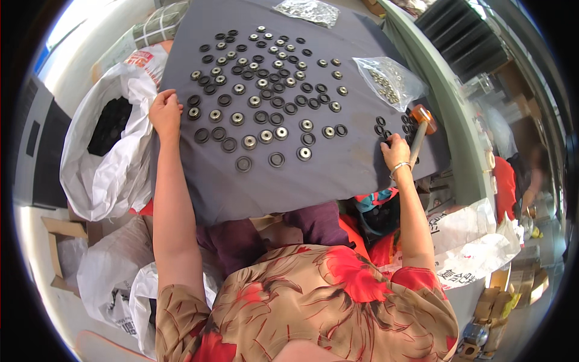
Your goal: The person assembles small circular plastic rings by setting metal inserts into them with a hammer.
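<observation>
Fingers (389, 143) of the right hand (396, 152) bunch together, any hold hidden, with small black rings (379, 130) just beyond them, apparently mid-picking, which calls for a precise pinch, while the left hand (166, 113) curls, hold unclear.

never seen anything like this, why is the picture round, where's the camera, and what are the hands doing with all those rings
There is no machine here, just a person with two bare hands. The one picture comes from a wide fisheye camera on the person's head, looking down, so its rim is round and straight edges bend.

On the grey cloth-covered table lie many plain black rings and black rings with silvery metal centres. A clear plastic bag of small metal parts lies toward the right.

The left hand is at the table's left edge, beside an open white sack. The right hand reaches to black rings beside an orange-headed mallet. Whether either hand holds anything is unclear.
</observation>
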